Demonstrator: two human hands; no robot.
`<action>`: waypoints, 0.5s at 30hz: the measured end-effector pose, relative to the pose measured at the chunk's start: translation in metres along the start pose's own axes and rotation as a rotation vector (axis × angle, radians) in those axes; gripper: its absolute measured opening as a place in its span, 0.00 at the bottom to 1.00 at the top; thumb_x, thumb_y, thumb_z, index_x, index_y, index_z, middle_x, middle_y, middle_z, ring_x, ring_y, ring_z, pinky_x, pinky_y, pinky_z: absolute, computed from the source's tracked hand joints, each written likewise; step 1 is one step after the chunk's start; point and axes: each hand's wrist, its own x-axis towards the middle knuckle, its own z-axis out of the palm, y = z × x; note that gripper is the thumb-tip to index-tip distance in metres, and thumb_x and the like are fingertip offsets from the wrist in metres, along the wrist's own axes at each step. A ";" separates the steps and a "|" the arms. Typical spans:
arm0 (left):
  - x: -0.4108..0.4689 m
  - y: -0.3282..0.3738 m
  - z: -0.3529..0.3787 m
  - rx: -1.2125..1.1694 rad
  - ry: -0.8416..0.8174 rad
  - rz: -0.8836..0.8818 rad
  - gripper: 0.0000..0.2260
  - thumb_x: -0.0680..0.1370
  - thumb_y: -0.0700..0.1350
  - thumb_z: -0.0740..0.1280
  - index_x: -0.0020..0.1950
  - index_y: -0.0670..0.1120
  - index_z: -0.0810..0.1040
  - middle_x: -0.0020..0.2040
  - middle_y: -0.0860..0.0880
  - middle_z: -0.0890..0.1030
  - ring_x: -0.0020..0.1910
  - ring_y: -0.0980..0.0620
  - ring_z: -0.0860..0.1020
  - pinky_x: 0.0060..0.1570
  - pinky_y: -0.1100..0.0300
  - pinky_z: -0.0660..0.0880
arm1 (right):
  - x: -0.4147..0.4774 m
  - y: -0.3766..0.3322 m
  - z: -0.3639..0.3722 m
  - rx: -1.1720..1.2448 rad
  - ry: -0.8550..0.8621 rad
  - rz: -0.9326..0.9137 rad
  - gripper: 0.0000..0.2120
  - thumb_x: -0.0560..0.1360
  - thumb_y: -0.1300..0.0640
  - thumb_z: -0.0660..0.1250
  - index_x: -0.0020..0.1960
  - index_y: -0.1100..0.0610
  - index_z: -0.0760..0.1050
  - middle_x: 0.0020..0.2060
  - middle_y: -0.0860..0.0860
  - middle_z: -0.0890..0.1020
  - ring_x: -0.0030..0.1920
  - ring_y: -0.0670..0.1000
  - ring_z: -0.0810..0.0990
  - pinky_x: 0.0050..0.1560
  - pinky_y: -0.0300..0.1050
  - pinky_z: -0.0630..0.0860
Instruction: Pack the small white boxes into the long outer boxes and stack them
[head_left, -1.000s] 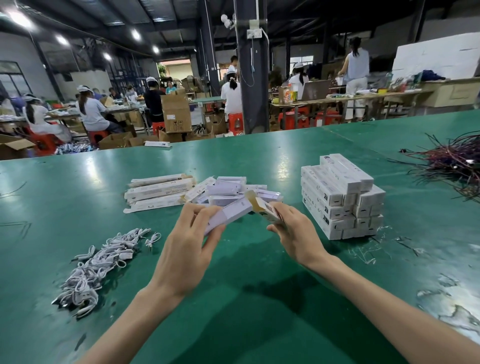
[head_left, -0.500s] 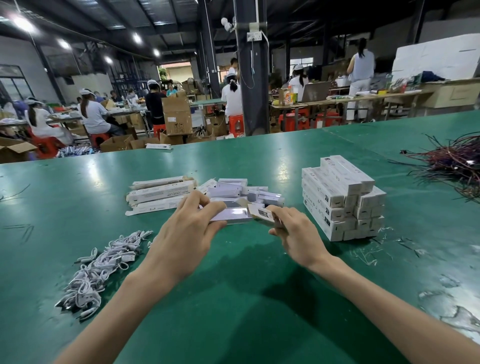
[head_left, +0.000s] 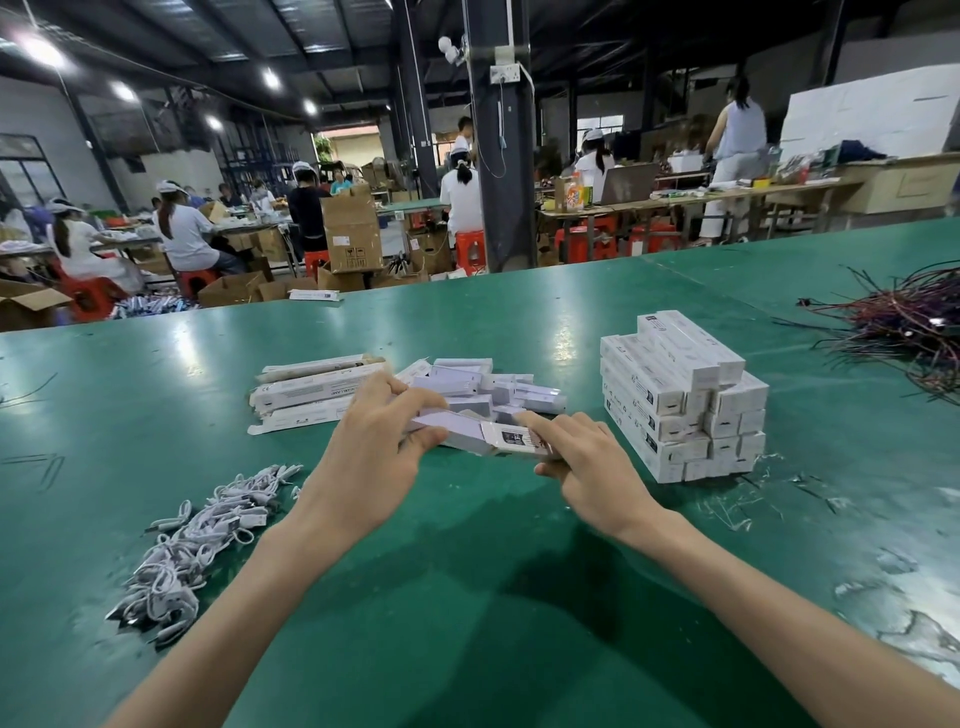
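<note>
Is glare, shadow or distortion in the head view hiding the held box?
Head view: no; lamp glare sits on the table beyond the loose boxes, shadows darken its near part, wide-angle bending shows at the edges; the held box is sharp and evenly lit.

**Cold ceiling lamps (head_left: 41, 49) light a dim packing hall, the green table (head_left: 493, 649) gleaming under a wide lens.**

The lamps burn out to white against the dark roof (head_left: 208, 31), and daylight glows in a far doorway (head_left: 347, 139). Pale glare patches sit toward the table's far edge; soft dark shadows lie under both forearms (head_left: 249, 592). The left hand (head_left: 374, 457), the right hand (head_left: 587, 467) and the long box (head_left: 483, 439) they grip are sharp, the distant workers (head_left: 182, 236) softer. Straight lines bow near the frame's edges.
</note>
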 end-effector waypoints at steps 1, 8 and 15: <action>0.002 -0.002 0.001 -0.036 -0.020 -0.058 0.10 0.77 0.41 0.69 0.58 0.46 0.80 0.49 0.49 0.71 0.48 0.53 0.71 0.48 0.67 0.62 | 0.000 0.000 0.000 0.009 -0.012 0.000 0.28 0.73 0.69 0.68 0.70 0.53 0.71 0.44 0.50 0.79 0.47 0.53 0.72 0.53 0.51 0.70; 0.007 -0.008 -0.001 -0.243 -0.021 -0.154 0.11 0.72 0.40 0.75 0.50 0.53 0.79 0.49 0.51 0.79 0.40 0.63 0.80 0.43 0.68 0.73 | 0.006 0.000 -0.004 0.271 -0.253 0.046 0.34 0.73 0.69 0.69 0.74 0.48 0.65 0.44 0.43 0.74 0.47 0.45 0.70 0.52 0.34 0.66; 0.006 -0.007 0.016 -0.631 0.053 -0.219 0.13 0.77 0.45 0.66 0.59 0.48 0.67 0.54 0.47 0.76 0.48 0.52 0.81 0.52 0.53 0.79 | 0.006 -0.011 -0.009 0.587 -0.282 0.140 0.30 0.73 0.76 0.63 0.69 0.51 0.70 0.49 0.45 0.78 0.43 0.34 0.77 0.50 0.28 0.72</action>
